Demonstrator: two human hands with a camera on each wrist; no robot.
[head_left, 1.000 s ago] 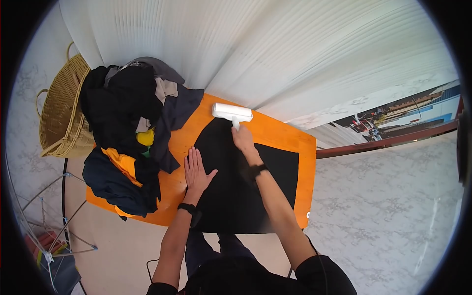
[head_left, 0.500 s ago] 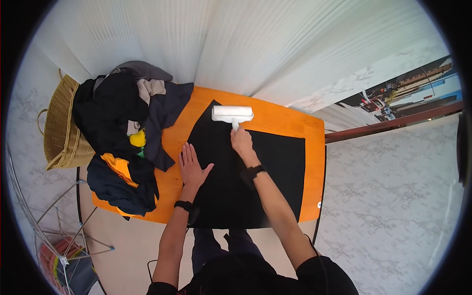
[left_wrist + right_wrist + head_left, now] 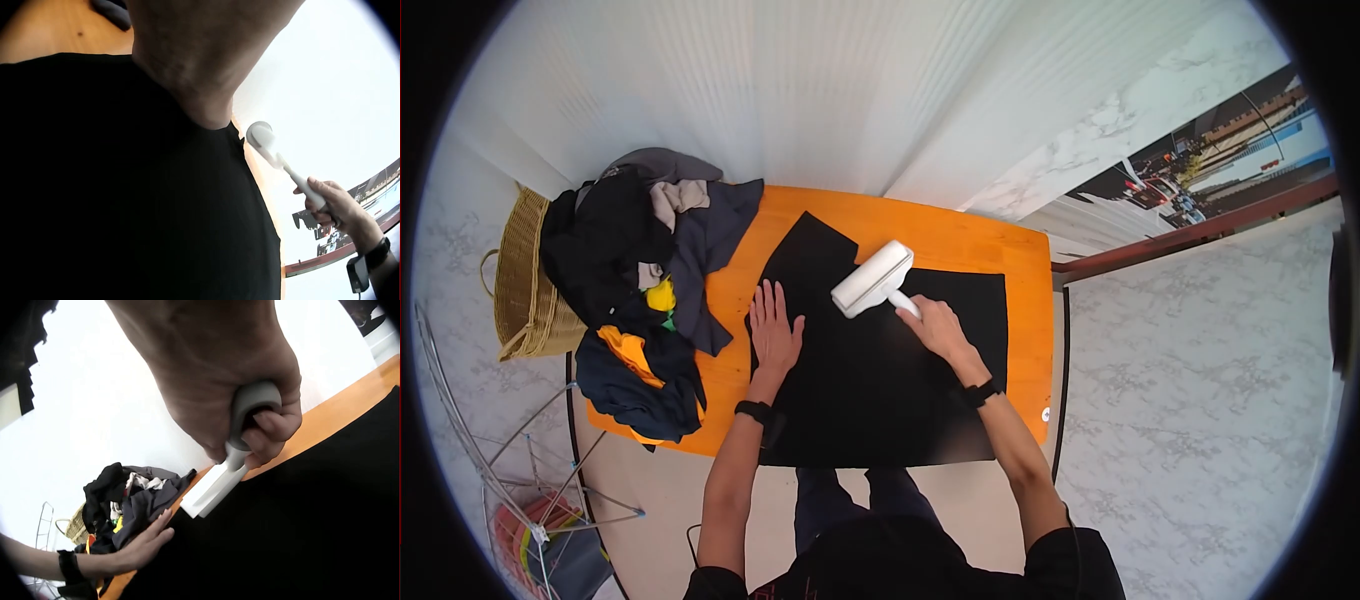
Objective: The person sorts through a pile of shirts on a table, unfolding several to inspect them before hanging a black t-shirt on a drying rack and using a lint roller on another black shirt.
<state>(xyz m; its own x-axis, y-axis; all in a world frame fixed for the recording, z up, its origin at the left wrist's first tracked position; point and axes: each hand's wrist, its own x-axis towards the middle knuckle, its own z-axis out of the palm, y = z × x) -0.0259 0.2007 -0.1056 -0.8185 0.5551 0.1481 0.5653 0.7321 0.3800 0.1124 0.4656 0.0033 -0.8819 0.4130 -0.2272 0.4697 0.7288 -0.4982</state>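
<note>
Seen from the head view, the right hand [image 3: 940, 328] has its fingers wrapped round the handle of a white lint roller [image 3: 873, 280], whose head points towards ten o'clock over the upper part of a black cloth [image 3: 880, 390]; whether it touches the fabric I cannot tell. The left hand [image 3: 775, 335] lies flat at the cloth's nine o'clock edge, fingers straight, thumb spread away; the cloth covers much of the orange desk [image 3: 1027, 340]; heaped clothes [image 3: 615, 235] sit towards ten o'clock, a wicker basket [image 3: 525, 290] just beyond.
</note>
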